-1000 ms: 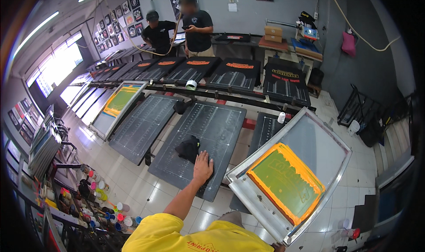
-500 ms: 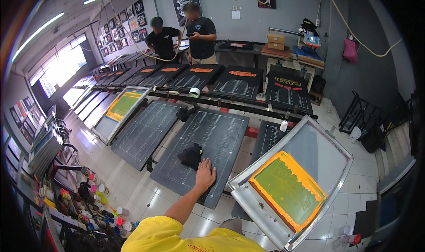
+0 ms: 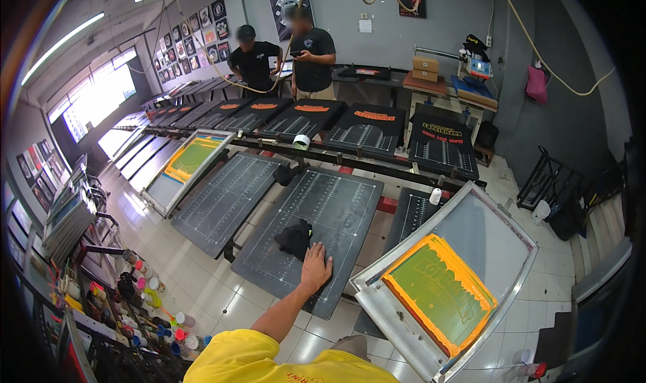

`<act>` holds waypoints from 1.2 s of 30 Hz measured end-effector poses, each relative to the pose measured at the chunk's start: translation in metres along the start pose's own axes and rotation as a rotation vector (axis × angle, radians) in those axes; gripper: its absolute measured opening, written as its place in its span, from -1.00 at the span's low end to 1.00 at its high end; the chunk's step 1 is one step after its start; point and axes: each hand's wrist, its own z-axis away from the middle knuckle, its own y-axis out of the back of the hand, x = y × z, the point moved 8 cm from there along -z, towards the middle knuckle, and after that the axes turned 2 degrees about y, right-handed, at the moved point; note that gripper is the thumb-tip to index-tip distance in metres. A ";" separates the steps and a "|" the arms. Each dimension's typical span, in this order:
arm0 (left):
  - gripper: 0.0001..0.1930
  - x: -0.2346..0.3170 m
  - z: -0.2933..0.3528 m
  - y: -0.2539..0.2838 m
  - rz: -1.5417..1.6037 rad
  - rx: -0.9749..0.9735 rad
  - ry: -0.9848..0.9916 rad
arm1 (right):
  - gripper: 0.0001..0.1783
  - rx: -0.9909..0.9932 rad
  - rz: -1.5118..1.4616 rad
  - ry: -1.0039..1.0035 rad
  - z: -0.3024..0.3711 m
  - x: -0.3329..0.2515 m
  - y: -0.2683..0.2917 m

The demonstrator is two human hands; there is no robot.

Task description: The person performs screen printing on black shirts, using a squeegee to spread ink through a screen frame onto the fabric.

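My left hand lies palm down on a dark grey printing platen marked with white ruler lines. Its fingers are stretched out and hold nothing. A crumpled black cloth rests on the same platen, just left of my fingertips. To the right, a metal-framed printing screen stands tilted, with orange ink around its green stencil area. My right hand does not show.
A second screen with orange ink tilts at the left. Black shirts with orange prints lie on platens across the rail. Two people stand behind them. Ink containers crowd the lower left. A white bottle stands beside the right screen.
The view has shifted slightly, so the scene sits a little further right and lower. My left hand stays flat on the platen beside the black cloth.
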 end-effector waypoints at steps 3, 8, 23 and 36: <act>-0.51 0.000 0.000 0.002 -0.003 0.011 -0.005 | -0.33 -0.001 0.004 0.000 0.001 -0.001 0.001; -0.51 0.002 0.000 0.005 -0.012 0.018 -0.017 | -0.34 -0.008 0.006 -0.001 0.003 -0.003 0.001; -0.51 0.004 -0.003 0.011 -0.017 0.018 -0.013 | -0.38 -0.022 0.001 0.004 0.011 -0.006 0.004; -0.50 0.009 -0.004 0.020 0.006 0.011 -0.011 | -0.40 -0.025 0.003 -0.007 0.020 -0.002 0.009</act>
